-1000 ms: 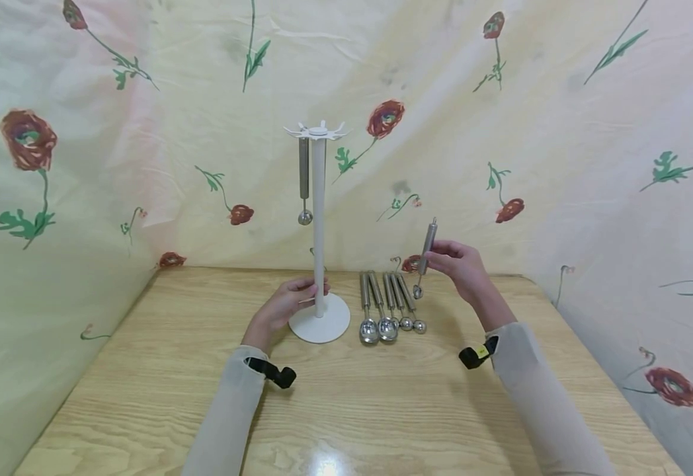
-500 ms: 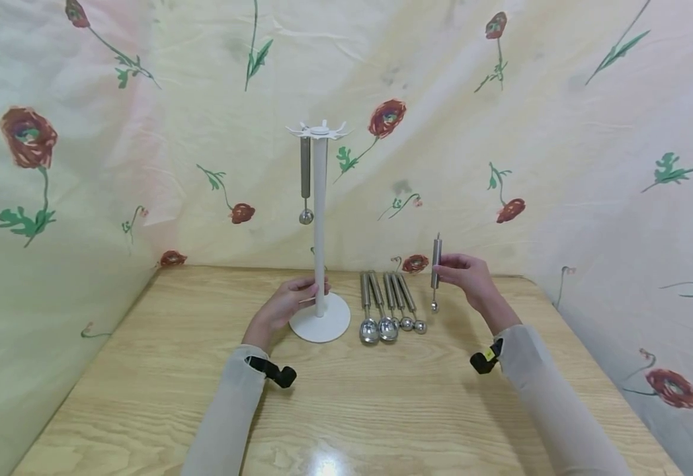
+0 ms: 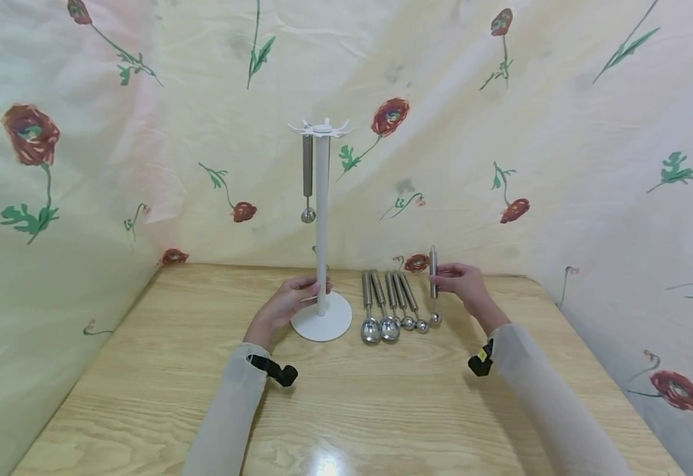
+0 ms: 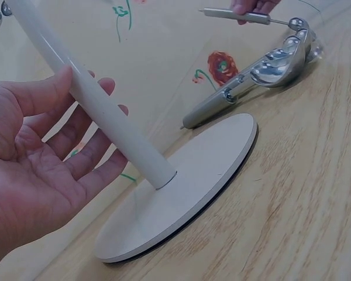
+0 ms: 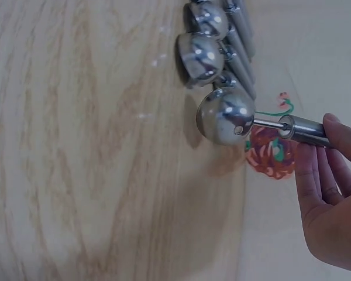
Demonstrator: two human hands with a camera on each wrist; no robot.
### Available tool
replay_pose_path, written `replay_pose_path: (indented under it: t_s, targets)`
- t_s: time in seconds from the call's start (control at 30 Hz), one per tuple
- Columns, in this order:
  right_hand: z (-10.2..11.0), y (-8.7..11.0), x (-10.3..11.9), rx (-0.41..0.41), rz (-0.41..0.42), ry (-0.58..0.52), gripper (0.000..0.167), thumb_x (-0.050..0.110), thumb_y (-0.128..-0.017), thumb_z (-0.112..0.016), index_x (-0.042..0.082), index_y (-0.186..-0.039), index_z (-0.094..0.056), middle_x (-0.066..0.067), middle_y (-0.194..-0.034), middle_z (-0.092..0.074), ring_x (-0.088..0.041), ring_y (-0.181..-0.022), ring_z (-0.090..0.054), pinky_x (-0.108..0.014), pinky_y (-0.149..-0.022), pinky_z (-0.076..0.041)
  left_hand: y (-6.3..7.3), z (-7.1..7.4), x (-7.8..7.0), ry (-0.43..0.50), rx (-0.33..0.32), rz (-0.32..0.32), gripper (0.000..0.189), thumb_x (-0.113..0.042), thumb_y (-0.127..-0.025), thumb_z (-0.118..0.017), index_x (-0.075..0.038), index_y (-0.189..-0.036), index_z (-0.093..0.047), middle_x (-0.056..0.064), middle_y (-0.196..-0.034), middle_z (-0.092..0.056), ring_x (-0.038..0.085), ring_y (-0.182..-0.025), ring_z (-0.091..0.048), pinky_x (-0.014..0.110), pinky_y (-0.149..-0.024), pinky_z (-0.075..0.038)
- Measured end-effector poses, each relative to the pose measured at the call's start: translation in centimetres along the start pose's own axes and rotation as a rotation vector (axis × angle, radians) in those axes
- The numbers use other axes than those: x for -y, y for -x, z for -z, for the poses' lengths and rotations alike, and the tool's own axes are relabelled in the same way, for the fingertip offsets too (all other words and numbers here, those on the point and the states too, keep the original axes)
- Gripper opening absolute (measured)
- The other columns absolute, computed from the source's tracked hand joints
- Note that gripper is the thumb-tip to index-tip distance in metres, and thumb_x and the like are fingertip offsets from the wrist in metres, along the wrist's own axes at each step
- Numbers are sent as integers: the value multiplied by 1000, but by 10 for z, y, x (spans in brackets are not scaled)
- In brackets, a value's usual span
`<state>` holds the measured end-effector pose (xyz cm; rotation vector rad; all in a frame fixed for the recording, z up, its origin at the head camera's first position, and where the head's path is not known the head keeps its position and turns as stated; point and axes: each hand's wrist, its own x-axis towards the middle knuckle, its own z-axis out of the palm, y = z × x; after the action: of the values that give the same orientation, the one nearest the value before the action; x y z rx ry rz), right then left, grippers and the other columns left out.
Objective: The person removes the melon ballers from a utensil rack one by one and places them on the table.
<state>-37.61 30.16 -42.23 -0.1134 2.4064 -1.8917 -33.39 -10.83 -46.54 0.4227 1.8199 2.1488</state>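
My left hand (image 3: 289, 301) grips the pole of a white hook stand (image 4: 128, 140) just above its round base, thumb in front and fingers behind. With thumb and fingertips, my right hand (image 3: 465, 285) pinches a steel melon baller (image 3: 433, 274) by its handle. It stands nearly upright, round bowl (image 5: 223, 117) down, close over the table at the right end of a row of steel utensils. That row has small melon ballers (image 3: 421, 325) and two larger oval scoops (image 3: 370, 329), lying side by side, handles toward the back. Another melon baller (image 3: 307, 165) hangs from a hook on the stand.
A wooden table (image 3: 346, 403) lies under everything. Flower-patterned sheeting (image 3: 442, 99) rises at the table's back edge and along both sides. The stand's top is a ring of white hooks (image 3: 323, 129), well above both hands.
My right hand has lowered, and the melon baller has gone from tilted to nearly upright, its bowl coming down beside the row. The left hand has stayed on the pole.
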Motion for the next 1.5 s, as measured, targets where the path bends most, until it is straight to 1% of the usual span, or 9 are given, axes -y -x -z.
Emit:
replay_pose_path:
  t_s: [0.17, 0.33, 0.47, 0.57, 0.77, 1.0, 1.17, 1.27, 1.5]
  targets:
    - [-3, -6, -10, -5, 9, 15, 52, 7, -94, -73, -17, -134, -50, 11, -86, -70, -5, -79, -73, -31, -83, -63, 0, 0, -1, 5, -14, 12, 45, -13, -108, -50, 9, -147, -45, 18, -138, -64, 15, -123, -62, 52, -121, -37]
    - [-7, -9, -17, -25, 10, 42, 53, 9, -93, -75, -17, -133, -51, 13, -84, -70, -3, -76, -71, -28, -78, -63, -1, -1, -1, 15, -38, 21, 42, -13, -108, -50, 6, -145, -50, 13, -135, -66, 16, -123, -62, 50, -121, -38]
    - [-11, -11, -24, -33, 10, 48, 51, 8, -93, -74, -16, -132, -53, 14, -81, -70, -4, -74, -71, -24, -74, -63, -2, 0, 0, 3, -39, 22, 44, -12, -107, -50, 8, -146, -47, 12, -133, -67, 17, -124, -62, 50, -120, -39]
    - [-15, -12, -27, -33, 19, 58, 49, 6, -93, -74, -16, -131, -55, 12, -81, -73, -6, -75, -73, -23, -72, -62, -3, 1, 1, -6, -36, 20, 45, -13, -108, -50, 8, -147, -45, 9, -131, -69, 16, -124, -62, 51, -120, -39]
    - [-21, -11, -31, -53, 28, 106, 45, 5, -92, -75, -16, -128, -59, 6, -83, -76, -5, -74, -71, -19, -67, -60, -3, 1, 1, 0, -31, 13, 46, -12, -108, -50, 9, -147, -44, 7, -128, -70, 16, -124, -62, 52, -121, -38]
    - [-21, -14, -38, -63, -16, 131, 43, 7, -90, -76, -13, -126, -62, 7, -83, -76, -1, -71, -69, -18, -64, -57, -2, 0, 0, 10, -35, 23, 45, -12, -108, -49, 8, -147, -45, 6, -128, -70, 14, -122, -63, 52, -121, -38]
    - [-21, -14, -41, -70, -39, 158, 45, 9, -90, -78, -13, -125, -62, 4, -84, -77, 0, -70, -67, -17, -63, -56, -1, -1, 0, 28, -61, 33, 42, -12, -107, -51, 6, -145, -49, 8, -129, -70, 15, -121, -65, 51, -120, -39]
    - [-23, -13, -41, -77, -39, 171, 45, 9, -90, -78, -13, -125, -62, 2, -85, -77, 0, -68, -66, -16, -61, -55, 0, -2, 0, 36, -67, 33, 40, -11, -107, -52, 6, -143, -52, 8, -128, -71, 16, -121, -65, 52, -120, -39]
    - [-28, -12, -42, -94, -16, 209, 42, 9, -90, -78, -13, -123, -65, 0, -85, -77, -1, -65, -65, -15, -59, -55, -1, -1, 1, 40, -49, 28, 41, -11, -107, -52, 5, -144, -51, 6, -126, -72, 14, -121, -65, 52, -121, -38]
